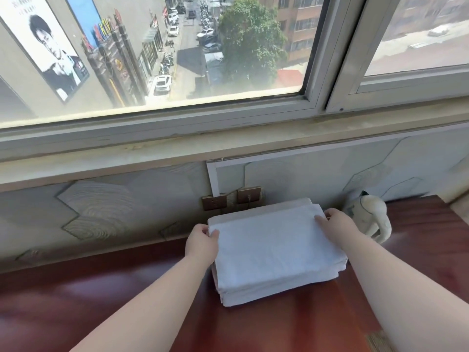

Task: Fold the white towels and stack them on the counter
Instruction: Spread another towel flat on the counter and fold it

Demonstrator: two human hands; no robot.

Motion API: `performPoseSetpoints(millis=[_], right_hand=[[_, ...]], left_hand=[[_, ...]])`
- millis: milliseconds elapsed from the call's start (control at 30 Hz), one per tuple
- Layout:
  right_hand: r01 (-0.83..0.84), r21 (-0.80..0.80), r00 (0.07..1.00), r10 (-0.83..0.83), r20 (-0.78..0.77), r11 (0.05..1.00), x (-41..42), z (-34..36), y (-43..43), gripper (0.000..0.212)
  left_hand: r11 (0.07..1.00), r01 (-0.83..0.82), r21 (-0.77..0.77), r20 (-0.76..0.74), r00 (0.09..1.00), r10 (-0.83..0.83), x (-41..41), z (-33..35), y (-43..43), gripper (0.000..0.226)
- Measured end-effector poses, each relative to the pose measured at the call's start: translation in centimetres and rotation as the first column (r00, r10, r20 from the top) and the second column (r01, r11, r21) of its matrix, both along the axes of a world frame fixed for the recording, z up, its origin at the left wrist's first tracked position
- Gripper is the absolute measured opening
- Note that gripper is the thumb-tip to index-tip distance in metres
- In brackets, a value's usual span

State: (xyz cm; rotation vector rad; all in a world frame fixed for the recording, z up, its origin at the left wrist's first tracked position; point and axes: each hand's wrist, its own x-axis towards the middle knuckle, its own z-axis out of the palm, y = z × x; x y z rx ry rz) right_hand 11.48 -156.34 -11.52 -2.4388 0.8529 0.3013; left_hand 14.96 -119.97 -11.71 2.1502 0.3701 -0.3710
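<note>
Resting on the stack [253, 297] of folded white towels, the top towel [274, 245] is gripped at its two far corners. One corner is taken by the left hand [201, 241] and the other by the right hand [335, 222], with fingers curled over the fabric edge. The symmetrical hold is judged to serve squaring the towel with the layers below. The stack is set on the reddish counter [101, 301], close to the wall under two sockets [214, 202], probably so that the front of the counter is left free. A white kettle [370, 217] stands just beside it, behind the right hand. No label is seen on the towels. Outside, a billboard [48, 47] and a coloured sign [101, 30] carry writing, but it is too blurred to be read.
</note>
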Motion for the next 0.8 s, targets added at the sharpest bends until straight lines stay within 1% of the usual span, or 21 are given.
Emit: performPoseSetpoints(millis=[33, 67, 100, 133, 167, 200, 233, 267, 300, 333, 400, 500, 533, 600, 700, 733, 800], right_hand=[[0.004, -0.019, 1.000, -0.004, 0.007, 1.000, -0.1, -0.2, 0.2, 0.035], [0.004, -0.068, 0.999, 0.000, 0.048, 0.998, -0.2, -0.3, 0.6, 0.044], [-0.016, -0.166, 0.993, 0.036, 0.117, 0.986, -0.3, -0.5, 1.0, 0.050], [-0.066, -0.292, 0.976, 0.122, 0.178, 0.954, -0.4, -0.8, 1.7, 0.055], [-0.152, -0.404, 0.953, 0.243, 0.183, 0.902, -0.5, -1.1, 2.6, 0.061], [-0.267, -0.462, 0.921, 0.365, 0.137, 0.846, -0.5, -1.3, 3.6, 0.067], [-0.388, -0.461, 0.881, 0.468, 0.068, 0.798, -0.6, -1.6, 4.5, 0.072], [-0.484, -0.427, 0.844, 0.537, 0.003, 0.764, -0.8, -2.2, 5.3, 0.076], [-0.542, -0.389, 0.820, 0.570, -0.050, 0.745, -1.0, -2.8, 5.7, 0.079], [-0.567, -0.359, 0.812, 0.576, -0.093, 0.741, -1.4, -3.6, 5.7, 0.081], [-0.556, -0.331, 0.827, 0.547, -0.131, 0.762, -2.1, -4.3, 4.9, 0.084], [-0.520, -0.332, 0.853, 0.499, -0.153, 0.787, -2.4, -3.9, 4.3, 0.084], [-0.521, -0.344, 0.852, 0.500, -0.154, 0.781, -2.5, -3.4, 4.8, 0.084], [-0.515, -0.346, 0.852, 0.512, -0.108, 0.784, -2.4, -2.9, 6.2, 0.085], [-0.560, -0.316, 0.810, 0.587, -0.011, 0.766, -3.7, -2.7, 9.1, 0.084], [-0.580, -0.304, 0.796, 0.605, -0.013, 0.756, -4.3, -2.8, 9.9, 0.083], [-0.591, -0.285, 0.798, 0.599, -0.066, 0.755, -5.1, -3.1, 11.0, 0.081]], left_hand=[[0.998, 0.001, 0.055, 0.011, 1.000, -0.001, -0.3, 0.1, -0.2, 0.038], [0.984, 0.030, 0.175, 0.056, 0.998, -0.041, -0.6, 0.2, -0.4, 0.053], [0.942, 0.071, 0.329, 0.126, 0.985, -0.118, -1.1, 0.3, -0.9, 0.065], [0.878, 0.124, 0.462, 0.199, 0.950, -0.240, -1.6, 0.5, -1.5, 0.073], [0.804, 0.212, 0.555, 0.233, 0.889, -0.396, -2.0, 0.5, -2.1, 0.077], [0.711, 0.336, 0.618, 0.203, 0.806, -0.557, -2.3, 0.3, -2.8, 0.080], [0.606, 0.453, 0.654, 0.137, 0.716, -0.684, -2.6, -0.1, -3.3, 0.082], [0.506, 0.542, 0.671, 0.056, 0.644, -0.763, -2.9, -0.8, -3.6, 0.084], [0.440, 0.600, 0.668, -0.018, 0.604, -0.797, -3.1, -1.7, -3.5, 0.086], [0.409, 0.631, 0.659, -0.074, 0.595, -0.800, -3.1, -2.5, -3.3, 0.088], [0.417, 0.636, 0.649, -0.127, 0.631, -0.766, -3.0, -3.4, -2.5, 0.093], [0.434, 0.600, 0.672, -0.131, 0.673, -0.728, -2.8, -3.9, -2.0, 0.100], [0.438, 0.595, 0.673, -0.131, 0.680, -0.722, -3.0, -3.8, -1.8, 0.102], [0.446, 0.593, 0.671, -0.136, 0.689, -0.711, -3.4, -3.9, -1.6, 0.104], [0.452, 0.597, 0.663, -0.159, 0.702, -0.694, -4.6, -3.8, -0.1, 0.105], [0.455, 0.595, 0.663, -0.164, 0.708, -0.687, -4.9, -3.6, 0.7, 0.105], [0.476, 0.580, 0.661, -0.161, 0.729, -0.665, -5.1, -3.0, 2.5, 0.105]])
